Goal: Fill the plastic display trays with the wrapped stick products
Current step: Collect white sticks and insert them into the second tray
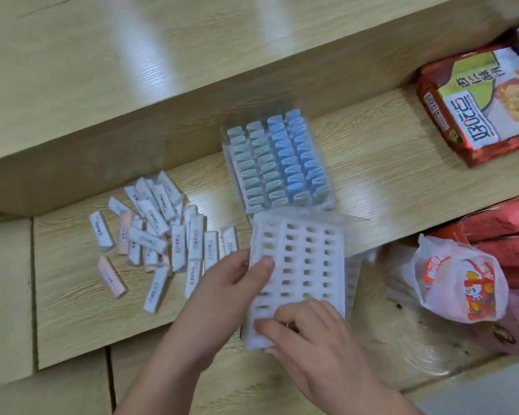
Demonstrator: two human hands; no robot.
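Head view: I see the left hand (231, 283) pinching the empty tray's (303, 262) left edge and the right hand (309, 333) gripping its near edge. The filled tray (277, 163) stands just beyond. Wrapped sticks (162, 235) lie loose to the left on the shelf (387, 163). A plastic bag (459, 283) crowds the right.

The print on the wrapped sticks (150, 235) is too blurred to read. The right hand (312, 333) covers the near slots of the empty tray (306, 259); the fingers of the left hand (231, 277) are hidden behind it. The red snack bag (468, 109) is cut by the right edge.
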